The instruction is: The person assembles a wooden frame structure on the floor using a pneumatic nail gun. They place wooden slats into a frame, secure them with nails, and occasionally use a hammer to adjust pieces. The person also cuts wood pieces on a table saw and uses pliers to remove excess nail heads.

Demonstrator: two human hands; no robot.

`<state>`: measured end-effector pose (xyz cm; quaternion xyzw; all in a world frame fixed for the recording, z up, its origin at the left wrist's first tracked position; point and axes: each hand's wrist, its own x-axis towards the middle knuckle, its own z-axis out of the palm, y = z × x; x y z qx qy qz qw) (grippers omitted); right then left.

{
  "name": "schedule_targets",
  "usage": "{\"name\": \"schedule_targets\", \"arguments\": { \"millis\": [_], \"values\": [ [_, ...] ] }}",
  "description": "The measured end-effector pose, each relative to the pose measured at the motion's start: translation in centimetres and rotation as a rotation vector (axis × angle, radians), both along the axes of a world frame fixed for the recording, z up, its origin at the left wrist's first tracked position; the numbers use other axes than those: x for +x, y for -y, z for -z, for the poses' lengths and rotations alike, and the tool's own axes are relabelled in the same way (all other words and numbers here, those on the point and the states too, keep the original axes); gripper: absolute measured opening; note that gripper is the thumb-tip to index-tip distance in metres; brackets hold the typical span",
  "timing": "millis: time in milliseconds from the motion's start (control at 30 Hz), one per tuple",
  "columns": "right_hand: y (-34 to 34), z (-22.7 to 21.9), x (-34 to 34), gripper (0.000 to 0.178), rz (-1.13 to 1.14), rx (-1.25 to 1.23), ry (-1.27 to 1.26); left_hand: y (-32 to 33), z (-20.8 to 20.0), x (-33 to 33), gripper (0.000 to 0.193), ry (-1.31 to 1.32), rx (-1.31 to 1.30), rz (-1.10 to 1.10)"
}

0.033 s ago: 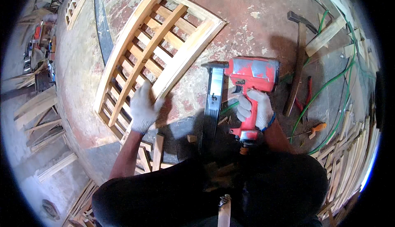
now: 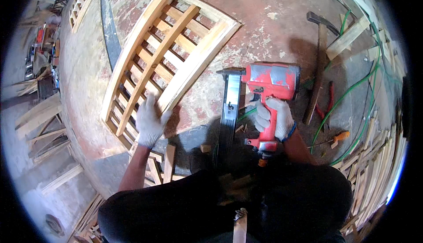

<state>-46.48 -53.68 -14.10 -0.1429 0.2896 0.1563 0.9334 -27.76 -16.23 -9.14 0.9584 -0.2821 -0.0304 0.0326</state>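
My right hand (image 2: 277, 117), in a white glove, grips the handle of a red and grey nail gun (image 2: 272, 82). Its long metal magazine points down toward my lap, and its nose faces left. A wooden lattice frame (image 2: 200, 62) with crossed slats and a wide rail lies on the floor to the left. Over its near end is my left hand (image 2: 151, 120), also gloved, with fingers apart and holding nothing. Whether its fingertips touch the slats I cannot tell.
At right lie a hammer (image 2: 319, 66), red-handled pliers (image 2: 331, 97), an orange-handled tool (image 2: 341, 136) and a green hose (image 2: 348, 94). Wood strips (image 2: 374, 163) pile up at the far right. Slats (image 2: 169, 163) lie by my left knee; another lattice (image 2: 83, 9) is at the back left.
My left hand has shifted slightly left and toward me over the lattice frame. The right hand and the nail gun are almost unmoved.
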Motion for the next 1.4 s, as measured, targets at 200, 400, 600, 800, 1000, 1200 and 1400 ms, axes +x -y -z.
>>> {"name": "schedule_targets", "arguments": {
  "millis": [200,400,600,800,1000,1200,1400],
  "values": [
    [0.0,-0.6,-0.4,0.026,-0.004,-0.030,-0.016,-3.0,1.3,-1.7,0.068,-0.295,0.057,-0.278],
    [1.2,0.3,3.2,0.035,-0.018,-0.028,0.103,8.4,0.7,-2.1,0.058,-0.331,0.009,-0.271],
    [4.2,1.6,4.4,0.038,0.016,0.013,0.129,9.6,1.7,-1.7,0.066,-0.368,0.012,-0.248],
    [4.7,2.3,5.5,0.037,-0.033,0.034,0.135,9.6,1.7,-1.6,0.071,-0.383,0.021,-0.240],
    [4.5,2.9,4.9,0.035,-0.046,0.079,0.139,9.6,2.0,-1.6,0.071,-0.381,-0.001,-0.242],
    [3.9,1.5,5.2,0.036,-0.002,0.029,0.081,9.2,2.2,-1.7,0.062,-0.355,-0.001,-0.237],
    [2.0,0.7,3.9,0.030,-0.020,0.010,0.067,9.4,2.1,-1.6,0.056,-0.357,-0.021,-0.234]
  ]
}}
